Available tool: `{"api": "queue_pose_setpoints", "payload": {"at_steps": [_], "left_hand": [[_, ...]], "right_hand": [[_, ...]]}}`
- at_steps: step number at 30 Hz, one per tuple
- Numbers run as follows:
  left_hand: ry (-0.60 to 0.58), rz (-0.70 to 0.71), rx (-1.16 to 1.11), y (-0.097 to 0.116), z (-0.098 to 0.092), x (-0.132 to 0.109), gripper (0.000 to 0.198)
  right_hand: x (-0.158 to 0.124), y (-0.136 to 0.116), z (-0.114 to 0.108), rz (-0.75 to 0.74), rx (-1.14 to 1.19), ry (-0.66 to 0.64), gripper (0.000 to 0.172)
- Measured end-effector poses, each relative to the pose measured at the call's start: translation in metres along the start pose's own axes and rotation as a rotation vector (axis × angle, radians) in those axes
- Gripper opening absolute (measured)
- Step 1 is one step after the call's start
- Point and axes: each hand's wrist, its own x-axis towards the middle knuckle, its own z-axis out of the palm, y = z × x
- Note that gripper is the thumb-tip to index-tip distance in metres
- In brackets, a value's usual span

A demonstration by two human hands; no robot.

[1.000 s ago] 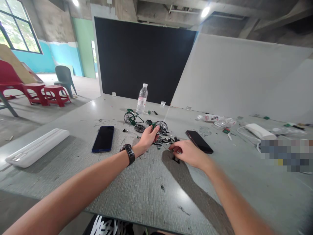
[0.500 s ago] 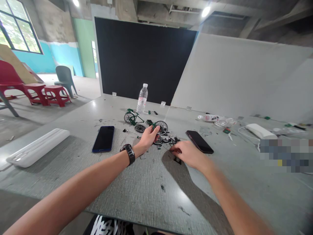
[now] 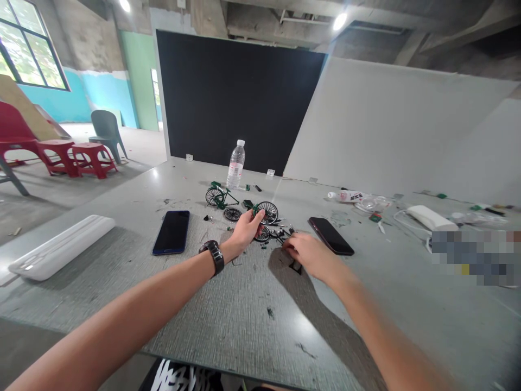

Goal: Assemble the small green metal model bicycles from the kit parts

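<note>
The person's left hand (image 3: 246, 228) is pinching a green bicycle part with a spoked wheel (image 3: 267, 213), the wheel showing just beyond the fingertips. The right hand (image 3: 311, 254) is bending its fingers narrowly beside a cluster of dark parts (image 3: 279, 234); whether it is gripping one, the view is not telling. Small pieces could be scattering if the right fingertips brush that cluster, and the thin part could be twisting loose if the left pinch slackens. Past the left hand, a green bicycle frame (image 3: 222, 196) and a loose wheel (image 3: 232, 214) are limiting movement forward. A dark phone (image 3: 331, 235) is lying close beyond the right hand, its edge hemming that side. Toward the body, more room is opening before the table's (image 3: 228, 326) near edge.
</note>
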Motion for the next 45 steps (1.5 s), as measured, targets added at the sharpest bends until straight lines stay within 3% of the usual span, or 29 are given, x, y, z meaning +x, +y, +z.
{"api": "queue_pose_setpoints", "payload": {"at_steps": [13, 25, 35, 45], "left_hand": [[0.001, -0.012, -0.001, 0.006, 0.001, -0.004, 0.037], [-0.014, 0.016, 0.015, 0.001, 0.000, -0.001, 0.040], [-0.022, 0.032, 0.027, -0.001, -0.001, -0.001, 0.044], [-0.023, 0.029, 0.033, 0.000, -0.001, -0.001, 0.040]], "right_hand": [[0.001, -0.002, 0.003, 0.079, 0.054, 0.056, 0.021], [0.009, -0.018, 0.006, 0.145, 0.613, 0.294, 0.026], [0.014, -0.016, 0.014, 0.199, 0.856, 0.270, 0.038], [0.013, -0.017, 0.011, 0.195, 0.940, 0.247, 0.046]]}}
